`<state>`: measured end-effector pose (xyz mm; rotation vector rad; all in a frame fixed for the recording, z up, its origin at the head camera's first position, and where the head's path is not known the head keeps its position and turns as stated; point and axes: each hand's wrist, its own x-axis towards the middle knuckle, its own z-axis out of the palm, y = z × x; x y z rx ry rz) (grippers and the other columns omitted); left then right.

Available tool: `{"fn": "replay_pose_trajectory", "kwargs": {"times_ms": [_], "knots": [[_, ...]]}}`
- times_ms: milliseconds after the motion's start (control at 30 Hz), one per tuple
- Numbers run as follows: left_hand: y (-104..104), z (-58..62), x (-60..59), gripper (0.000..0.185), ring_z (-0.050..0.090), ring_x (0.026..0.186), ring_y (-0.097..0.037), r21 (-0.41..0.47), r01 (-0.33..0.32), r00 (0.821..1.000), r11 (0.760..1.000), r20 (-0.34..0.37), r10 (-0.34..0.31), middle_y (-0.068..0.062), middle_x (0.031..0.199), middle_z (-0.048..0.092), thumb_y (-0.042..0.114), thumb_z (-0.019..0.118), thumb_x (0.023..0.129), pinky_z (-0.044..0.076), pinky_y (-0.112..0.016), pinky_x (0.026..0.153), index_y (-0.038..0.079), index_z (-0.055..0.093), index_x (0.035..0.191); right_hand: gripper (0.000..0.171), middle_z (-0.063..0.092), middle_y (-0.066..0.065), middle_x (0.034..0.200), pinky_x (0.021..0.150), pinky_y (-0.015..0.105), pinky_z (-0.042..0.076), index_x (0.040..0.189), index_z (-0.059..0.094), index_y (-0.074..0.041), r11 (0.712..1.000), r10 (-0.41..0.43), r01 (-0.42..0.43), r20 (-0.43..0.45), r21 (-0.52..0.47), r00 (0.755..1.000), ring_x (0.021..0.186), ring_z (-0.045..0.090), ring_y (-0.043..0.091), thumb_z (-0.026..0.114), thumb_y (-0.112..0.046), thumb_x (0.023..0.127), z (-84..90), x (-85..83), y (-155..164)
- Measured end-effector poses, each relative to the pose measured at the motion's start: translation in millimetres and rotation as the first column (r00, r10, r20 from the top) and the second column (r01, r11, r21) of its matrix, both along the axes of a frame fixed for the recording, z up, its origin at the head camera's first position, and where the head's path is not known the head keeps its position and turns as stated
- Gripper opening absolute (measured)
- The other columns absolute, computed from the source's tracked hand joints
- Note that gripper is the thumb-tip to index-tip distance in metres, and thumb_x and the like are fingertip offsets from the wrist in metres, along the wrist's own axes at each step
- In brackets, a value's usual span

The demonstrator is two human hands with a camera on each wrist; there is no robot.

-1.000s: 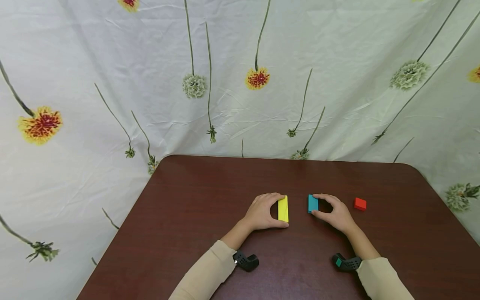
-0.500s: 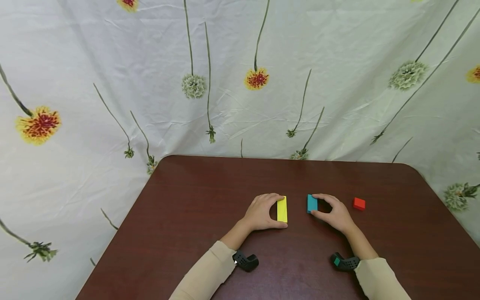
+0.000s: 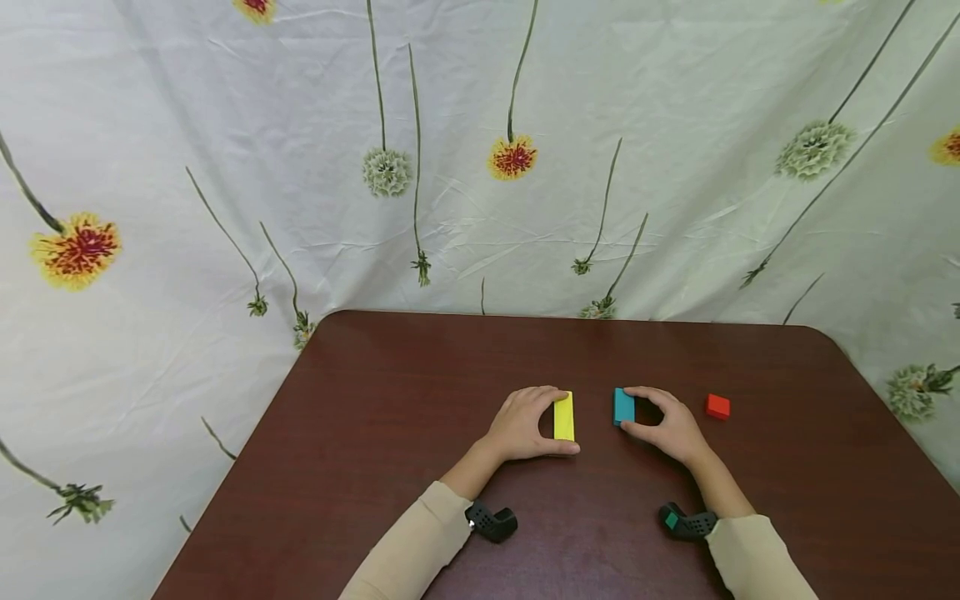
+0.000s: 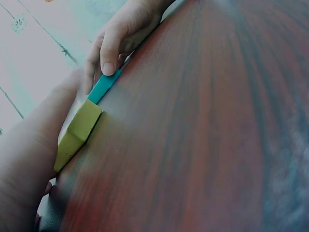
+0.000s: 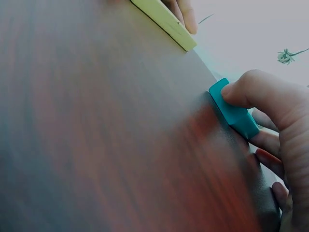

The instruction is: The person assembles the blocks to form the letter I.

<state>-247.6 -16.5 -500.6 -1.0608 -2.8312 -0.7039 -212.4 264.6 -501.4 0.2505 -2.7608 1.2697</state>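
The left hand (image 3: 521, 425) pinches the long yellow rectangular block (image 3: 564, 416) and the right hand (image 3: 670, 427) the short teal rectangular block (image 3: 624, 406) on the dark red-brown wooden table (image 3: 390, 400) — both grips sit at the ends, so either block could pivot or slip sideways.

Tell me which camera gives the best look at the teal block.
The right wrist view: the teal block fills the frame close up, pinched by the right hand. The head view shows it small, between the yellow block and red block. The left wrist view shows only a thin strip.
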Motion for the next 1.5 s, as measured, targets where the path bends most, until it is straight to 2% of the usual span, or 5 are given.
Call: {"fn": "replay_pose_trajectory", "kwargs": {"times_ms": [167, 333, 833, 1500], "knots": [[1.3, -1.2, -0.9, 0.063, 0.043, 0.133, -0.019, 0.005, -0.008, 1.000, 1.000, -0.006, 0.008, 0.001, 0.141, 0.051, 0.057, 0.057, 0.091, 0.030, -0.041, 0.110, 0.020, 0.051, 0.141, 0.056, 0.047, 0.022, 0.141, 0.100, 0.066, 0.031, 0.132, 0.060, -0.010, 1.000, -0.003, 0.003, -0.002, 0.002, 1.000, 0.131, 0.036, 0.043, 0.079, -0.028, 0.083, 0.2, -0.2, 0.2], [0.1, -1.8, -0.7, 0.057, 0.043, 0.133, -0.022, 0.027, 0.012, 1.000, 1.000, -0.019, -0.011, -0.001, 0.141, 0.051, 0.052, 0.055, 0.095, 0.030, -0.044, 0.110, 0.018, 0.052, 0.141, 0.056, 0.047, 0.021, 0.141, 0.101, 0.066, 0.031, 0.133, 0.060, -0.010, 1.000, -0.001, 0.001, 0.003, 0.003, 1.000, 0.131, 0.036, 0.043, 0.079, -0.029, 0.083, 0.5, -0.5, 1.0], [-1.7, -3.7, -1.3, 0.057, 0.041, 0.135, -0.021, 0.028, 0.022, 1.000, 0.999, -0.007, -0.021, 0.000, 0.143, 0.050, 0.050, 0.057, 0.094, 0.029, -0.045, 0.111, 0.020, 0.051, 0.142, 0.057, 0.044, 0.022, 0.143, 0.101, 0.066, 0.030, 0.133, 0.059, -0.011, 1.000, -0.007, 0.008, 0.033, -0.008, 0.999, 0.133, 0.034, 0.044, 0.078, -0.031, 0.083, 2.3, -0.5, 1.3], [-0.7, -2.6, -0.3, 0.057, 0.042, 0.134, -0.021, 0.032, 0.019, 1.000, 0.999, -0.015, -0.018, 0.000, 0.142, 0.050, 0.050, 0.058, 0.094, 0.030, -0.045, 0.110, 0.020, 0.051, 0.142, 0.057, 0.047, 0.022, 0.141, 0.102, 0.064, 0.030, 0.132, 0.061, -0.008, 0.999, -0.005, 0.006, 0.030, -0.036, 1.000, 0.132, 0.037, 0.043, 0.080, -0.030, 0.082, 4.9, -1.5, 1.7]]}}
